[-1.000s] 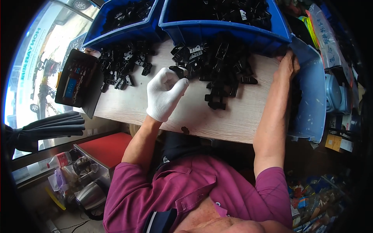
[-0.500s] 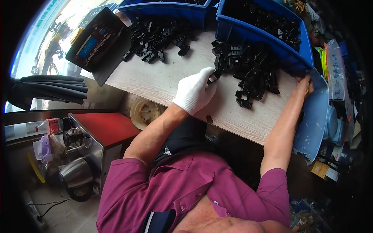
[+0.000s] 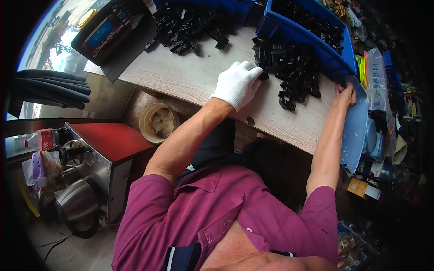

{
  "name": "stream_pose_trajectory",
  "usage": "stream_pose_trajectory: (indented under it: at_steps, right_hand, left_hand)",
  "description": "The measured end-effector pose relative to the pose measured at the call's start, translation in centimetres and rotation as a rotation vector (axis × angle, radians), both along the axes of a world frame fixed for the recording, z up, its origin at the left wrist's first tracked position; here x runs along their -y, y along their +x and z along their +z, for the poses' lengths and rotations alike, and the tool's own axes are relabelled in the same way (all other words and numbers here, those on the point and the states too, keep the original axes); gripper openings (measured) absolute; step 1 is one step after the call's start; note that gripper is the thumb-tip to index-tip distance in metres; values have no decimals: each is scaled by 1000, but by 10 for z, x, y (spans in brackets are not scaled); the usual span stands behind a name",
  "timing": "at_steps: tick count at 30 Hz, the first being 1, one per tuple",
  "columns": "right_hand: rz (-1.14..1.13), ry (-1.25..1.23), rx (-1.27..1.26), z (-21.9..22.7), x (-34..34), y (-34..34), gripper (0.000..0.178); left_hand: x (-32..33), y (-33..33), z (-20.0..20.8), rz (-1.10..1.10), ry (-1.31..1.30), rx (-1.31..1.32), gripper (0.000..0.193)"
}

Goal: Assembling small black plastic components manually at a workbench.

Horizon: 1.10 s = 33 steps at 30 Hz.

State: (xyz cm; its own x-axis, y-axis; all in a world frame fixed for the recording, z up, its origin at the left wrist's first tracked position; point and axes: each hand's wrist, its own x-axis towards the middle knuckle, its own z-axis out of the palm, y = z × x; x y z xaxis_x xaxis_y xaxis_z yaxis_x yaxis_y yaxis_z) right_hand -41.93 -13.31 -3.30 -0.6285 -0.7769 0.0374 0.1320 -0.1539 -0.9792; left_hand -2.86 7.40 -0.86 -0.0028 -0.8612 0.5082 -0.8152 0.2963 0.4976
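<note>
My left hand point(image 3: 237, 86), in a white knit glove, is closed palm down over the table point(image 3: 190, 81). At its fingertips is a small black plastic part point(image 3: 263, 76), mostly hidden by the glove. Just right of it lies a heap of similar black plastic parts point(image 3: 294, 67). My right hand point(image 3: 346, 95) is bare and reaches to the table's right end, beside the upper rim of a light blue bin point(image 3: 355, 131). Its fingers are curled, and whatever they hold is hidden.
A second heap of black parts point(image 3: 194, 27) lies at the far left, beside a dark scale-like device with a display point(image 3: 108, 36). A deep blue crate point(image 3: 307, 38) of black parts stands behind. Below left are a round tub point(image 3: 158, 123), a red-topped cabinet point(image 3: 110, 142) and a metal kettle point(image 3: 79, 203).
My left hand has rolled from an upright pinch to palm down, keeping the black plastic part at its fingertips. My right hand stays by the light blue bin. The whole view has shifted slightly.
</note>
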Motion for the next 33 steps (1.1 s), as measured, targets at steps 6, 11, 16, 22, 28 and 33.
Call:
stream_pose_trajectory:
  at_steps: [6, 11, 16, 22, 28, 33]
  right_hand:
    - [-22, 62, -7, 33, -60, 28, 26]
    - [18, 53, 15, 50, -111, 40, 23]
    - [271, 4, 31, 69, -152, 73, 22]
    - [691, 71, -52, 75, -188, 142, 31]
    - [975, 205, -111, 70, -201, 192, 52]
    - [1095, 299, -150, 62, -203, 206, 45]
  left_hand:
    - [1, 6, -7, -50, -40, -14, 24]
    - [2, 2, -5, -51, -2, -15, 25]
    - [1, 3, -4, -74, -29, -178, 27]
    - [-6, 9, -6, -188, -64, -256, 24]
    - [-20, 14, -1, -285, -55, -282, 26]
    - [-30, 17, 1, -326, 23, -372, 25]
